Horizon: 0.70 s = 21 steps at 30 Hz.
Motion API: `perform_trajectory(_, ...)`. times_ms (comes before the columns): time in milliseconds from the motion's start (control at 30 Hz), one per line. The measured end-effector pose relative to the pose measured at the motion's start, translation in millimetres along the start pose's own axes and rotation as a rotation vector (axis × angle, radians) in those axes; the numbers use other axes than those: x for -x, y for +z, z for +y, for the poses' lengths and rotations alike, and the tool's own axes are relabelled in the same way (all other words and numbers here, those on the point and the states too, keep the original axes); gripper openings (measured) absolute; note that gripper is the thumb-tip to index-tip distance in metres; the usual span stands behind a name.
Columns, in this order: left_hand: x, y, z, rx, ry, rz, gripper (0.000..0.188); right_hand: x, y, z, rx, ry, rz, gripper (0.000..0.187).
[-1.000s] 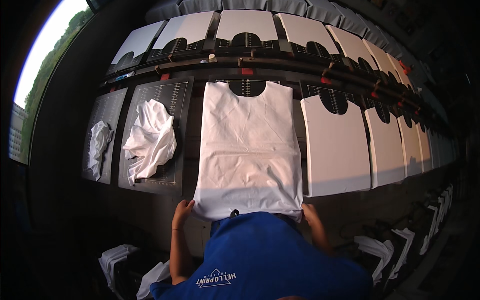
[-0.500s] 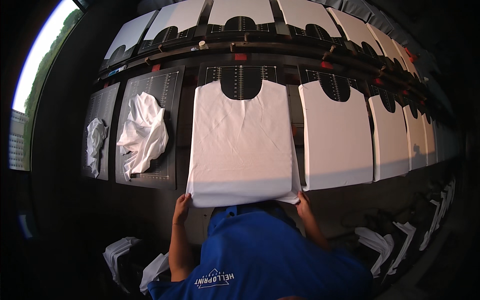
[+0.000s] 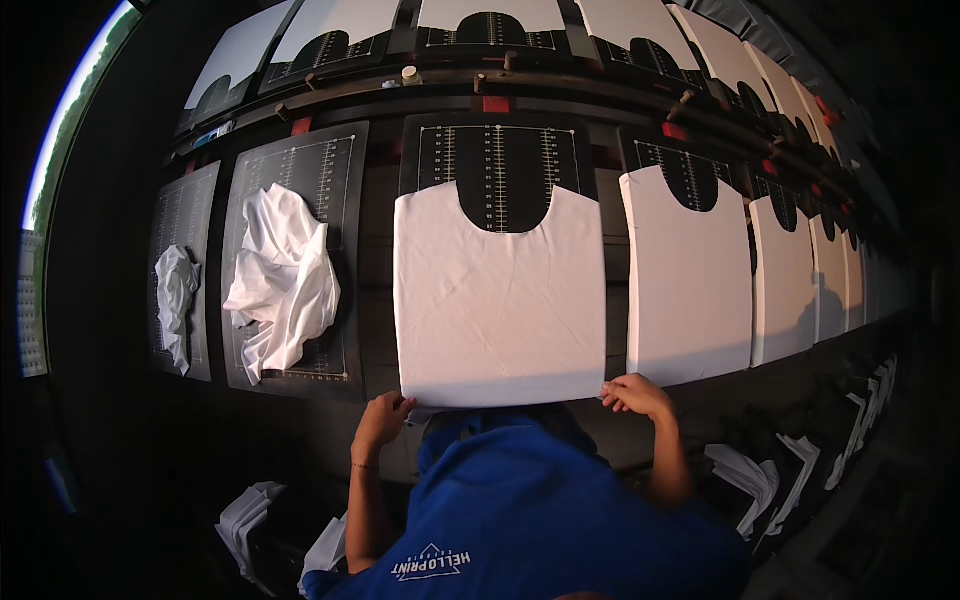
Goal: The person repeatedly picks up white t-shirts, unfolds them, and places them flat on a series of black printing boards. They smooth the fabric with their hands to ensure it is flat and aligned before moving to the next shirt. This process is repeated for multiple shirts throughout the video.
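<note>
A white T-shirt (image 3: 500,310) lies pulled over a black board (image 3: 498,150) with ruled scales, its curved neckline leaving the upper part of the board bare. At the near left corner, my left hand (image 3: 384,416) pinches the shirt's lower edge. My right hand (image 3: 636,394) is at the near right corner, fingers closed on the edge of the cloth. The shirt's face is mostly flat, with faint creases in the middle. Its folded-under part is hidden.
To the left, crumpled white shirts (image 3: 280,280) lie on two black boards. White-covered boards (image 3: 685,290) run off to the right, and another row (image 3: 490,12) stands beyond a dark rail (image 3: 560,80). A small white jar (image 3: 411,76) sits on that rail. Folded white cloths (image 3: 745,485) hang low on the right.
The shirt has slid toward me, baring more of the board at the neckline, and its surface looks flatter. Both hands have shifted at the lower corners, with the right hand now turned more inward.
</note>
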<state>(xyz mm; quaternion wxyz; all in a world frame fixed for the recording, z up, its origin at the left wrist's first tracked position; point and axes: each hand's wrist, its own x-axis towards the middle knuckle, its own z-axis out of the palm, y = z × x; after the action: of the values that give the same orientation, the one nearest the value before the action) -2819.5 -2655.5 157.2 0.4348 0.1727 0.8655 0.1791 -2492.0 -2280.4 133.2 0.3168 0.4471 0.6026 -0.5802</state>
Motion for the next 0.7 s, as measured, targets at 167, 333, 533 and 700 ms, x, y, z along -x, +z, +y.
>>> perform_trajectory(167,-156,-33,118,0.058,0.72,0.453,0.026,-84,-46,-153,0.212,-0.65,0.711,0.047)
perform_trajectory(333,-278,-58,183,-0.341,0.703,0.758,0.057,-191,-98,-212,0.687,-0.932,1.149,0.068)
perform_trajectory(533,-312,-74,186,-0.423,0.854,0.661,0.009,-202,-112,-221,0.53,-1.033,1.131,0.011)
perform_trajectory(700,-322,-92,174,-0.357,0.936,0.536,0.011,-205,-126,-222,0.318,-1.159,0.988,0.007)
